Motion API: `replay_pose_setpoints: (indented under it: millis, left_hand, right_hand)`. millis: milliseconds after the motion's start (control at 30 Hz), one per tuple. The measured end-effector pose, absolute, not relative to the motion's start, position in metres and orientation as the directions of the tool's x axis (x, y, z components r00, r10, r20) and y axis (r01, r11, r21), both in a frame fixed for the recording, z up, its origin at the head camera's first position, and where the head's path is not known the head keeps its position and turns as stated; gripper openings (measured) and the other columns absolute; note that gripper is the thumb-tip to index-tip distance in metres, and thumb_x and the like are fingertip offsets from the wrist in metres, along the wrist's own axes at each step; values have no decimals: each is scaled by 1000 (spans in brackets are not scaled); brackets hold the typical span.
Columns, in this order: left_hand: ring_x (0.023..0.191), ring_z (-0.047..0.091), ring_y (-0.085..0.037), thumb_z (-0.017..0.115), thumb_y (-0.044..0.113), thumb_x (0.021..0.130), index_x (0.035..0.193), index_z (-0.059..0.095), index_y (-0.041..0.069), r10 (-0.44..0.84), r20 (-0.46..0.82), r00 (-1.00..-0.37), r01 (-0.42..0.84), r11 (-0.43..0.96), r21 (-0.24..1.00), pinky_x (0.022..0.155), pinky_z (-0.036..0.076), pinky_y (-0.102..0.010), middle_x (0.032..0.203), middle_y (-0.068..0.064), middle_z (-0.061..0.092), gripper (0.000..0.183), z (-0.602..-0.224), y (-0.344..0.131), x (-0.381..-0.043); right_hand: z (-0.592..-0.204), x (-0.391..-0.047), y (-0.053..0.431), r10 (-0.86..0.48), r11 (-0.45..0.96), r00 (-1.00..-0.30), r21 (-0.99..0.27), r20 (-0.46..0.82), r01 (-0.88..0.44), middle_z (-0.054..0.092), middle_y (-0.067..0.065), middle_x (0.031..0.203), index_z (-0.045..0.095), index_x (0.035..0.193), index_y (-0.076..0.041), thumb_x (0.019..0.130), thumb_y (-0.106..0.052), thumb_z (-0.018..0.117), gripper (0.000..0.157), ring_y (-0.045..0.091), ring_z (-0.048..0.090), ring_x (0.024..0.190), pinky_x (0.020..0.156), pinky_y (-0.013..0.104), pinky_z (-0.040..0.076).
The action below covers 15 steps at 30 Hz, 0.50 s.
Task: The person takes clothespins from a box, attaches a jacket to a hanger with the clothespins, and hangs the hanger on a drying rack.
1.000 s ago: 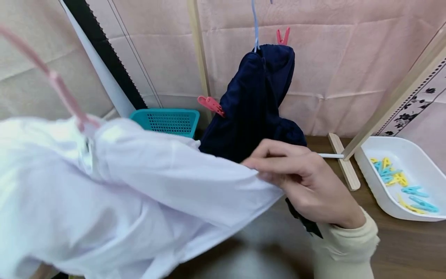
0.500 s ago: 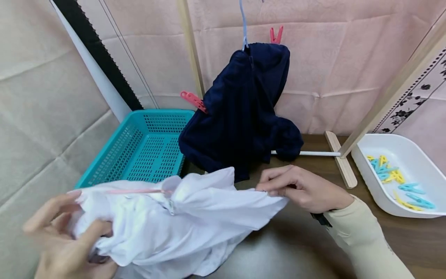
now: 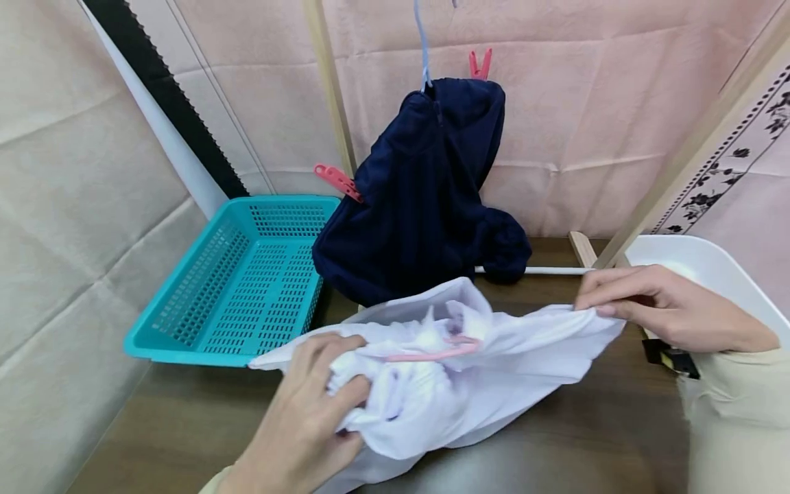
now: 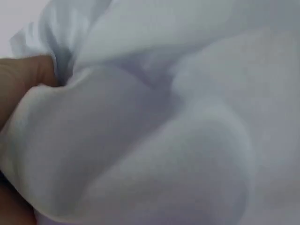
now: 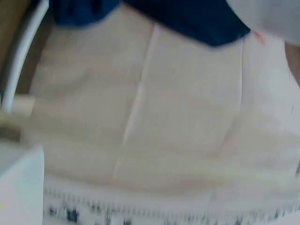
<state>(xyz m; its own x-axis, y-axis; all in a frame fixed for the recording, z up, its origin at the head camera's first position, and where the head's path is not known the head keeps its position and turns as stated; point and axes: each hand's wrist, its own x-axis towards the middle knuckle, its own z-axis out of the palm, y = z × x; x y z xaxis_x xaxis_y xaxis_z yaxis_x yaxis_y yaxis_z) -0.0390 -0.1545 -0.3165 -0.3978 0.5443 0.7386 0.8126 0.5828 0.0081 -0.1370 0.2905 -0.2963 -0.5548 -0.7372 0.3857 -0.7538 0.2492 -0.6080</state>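
Note:
A white garment [image 3: 524, 370] is stretched between both hands over the table, part of a pink hanger [image 3: 410, 357] showing among its folds. My left hand [image 3: 302, 412] grips the bunched cloth near the hanger; in the left wrist view, white fabric [image 4: 154, 140] fills most of the picture. Out to the right, my right hand [image 3: 673, 309] pinches one end of the garment between thumb and fingers. Behind hangs a navy garment [image 3: 420, 199] on a light blue hanger [image 3: 422, 41], with pink clothespins [image 3: 338, 181] on it. Most of the pink hanger is hidden by cloth.
A teal basket [image 3: 145, 343] stands at the left on the wooden table [image 3: 179, 425]. At the right, a white tub [image 3: 716, 254] is partly behind my right hand, near a wooden post [image 3: 685, 151]. A white rod [image 3: 558, 271] runs low behind the garment.
The left hand has come into view and moved right with the bunched cloth. The right hand has moved right, pulling the garment's end out. The pink hanger has dropped down among the folds.

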Motion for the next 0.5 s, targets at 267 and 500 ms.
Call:
replay_pose_setpoints:
  millis: [267,500]
  left_hand:
    - [116,51,-28,75,7,61,86,53,18,554,657,-512,797,591,123,99,47,-42,131,-10,57,35,-314,-91,-60]
    - [140,34,-40,77,1,66,87,58,12,507,694,-512,760,644,91,119,33,-59,158,-22,36,30,-334,-48,-91]
  right_hand:
    - [-296,-126,342,-490,145,-721,-770,490,-622,72,3,95,74,96,10,80,32,57,32,9,61,79,55,23,44]
    - [-314,-122,383,-210,-24,-761,-781,614,-624,73,5,84,72,92,14,92,23,53,21,10,62,63,41,25,37]
